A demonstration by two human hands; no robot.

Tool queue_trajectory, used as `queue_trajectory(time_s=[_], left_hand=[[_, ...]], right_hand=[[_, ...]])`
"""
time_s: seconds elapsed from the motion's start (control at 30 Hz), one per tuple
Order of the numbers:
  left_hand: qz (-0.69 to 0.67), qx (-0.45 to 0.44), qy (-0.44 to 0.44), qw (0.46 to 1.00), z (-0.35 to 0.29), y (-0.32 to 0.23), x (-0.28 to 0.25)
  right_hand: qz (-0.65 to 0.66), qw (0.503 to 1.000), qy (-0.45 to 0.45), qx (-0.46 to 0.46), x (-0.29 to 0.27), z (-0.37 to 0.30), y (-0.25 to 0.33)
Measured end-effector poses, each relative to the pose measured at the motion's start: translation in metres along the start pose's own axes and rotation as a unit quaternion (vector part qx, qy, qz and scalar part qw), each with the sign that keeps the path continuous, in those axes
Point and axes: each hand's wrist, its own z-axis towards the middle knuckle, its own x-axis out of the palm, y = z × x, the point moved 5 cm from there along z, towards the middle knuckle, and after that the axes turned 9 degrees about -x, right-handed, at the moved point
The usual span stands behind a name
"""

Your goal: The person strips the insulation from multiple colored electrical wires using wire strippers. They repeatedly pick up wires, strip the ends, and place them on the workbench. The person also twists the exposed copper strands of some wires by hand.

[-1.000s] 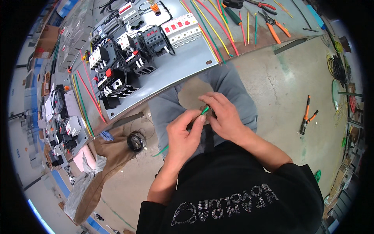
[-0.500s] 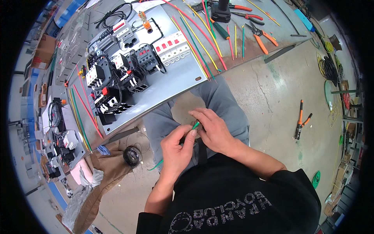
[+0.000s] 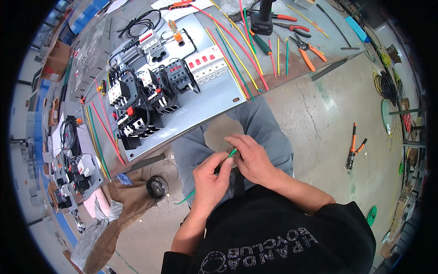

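Over my lap, my left hand (image 3: 212, 176) pinches a green wire (image 3: 233, 152) between thumb and forefinger. Its tail comes out below that hand, by the left forearm. My right hand (image 3: 253, 160) curls in from the other side, fingers closed at the wire's upper end. What lies under the right fingertips is partly hidden. Beyond the hands, on the bench, a metal mounting plate (image 3: 196, 112) carries contactors (image 3: 179, 75), a row of white breakers with red switches (image 3: 206, 63) and black wiring.
Right of the plate lie cut wires, a green-handled screwdriver (image 3: 262, 43), orange-handled wire strippers (image 3: 310, 54) and a black power tool (image 3: 262, 23). An orange-handled tool (image 3: 353, 148) and a green coil (image 3: 372, 216) are on the floor. A black wire coil (image 3: 156, 187) sits at lower left.
The bench and plate have shifted slightly right and down in the picture. Both hands sit a little lower and further right, still together at the green wire.
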Motion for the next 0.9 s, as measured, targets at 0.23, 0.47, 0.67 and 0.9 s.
queue_trajectory(time_s=[0.23,0.47,0.67,0.9], left_hand=[[0.005,-0.001,-0.002,1.000,0.0000,0.0010,-0.0009],[0.005,-0.002,0.003,1.000,0.0004,0.0019,0.0014],[0.003,0.007,-0.006,1.000,-0.0006,0.0009,0.0011],[-0.016,0.020,-0.014,1.000,-0.0010,-0.0028,0.0024]], right_hand=[[0.003,1.000,0.006,0.003,-0.0002,0.0007,0.0011],[-0.005,1.000,0.001,-0.004,-0.0015,-0.0014,-0.0002],[-0.011,1.000,0.014,0.002,0.0003,-0.0015,0.0006],[0.001,1.000,0.010,0.006,-0.0001,-0.0003,0.0024]])
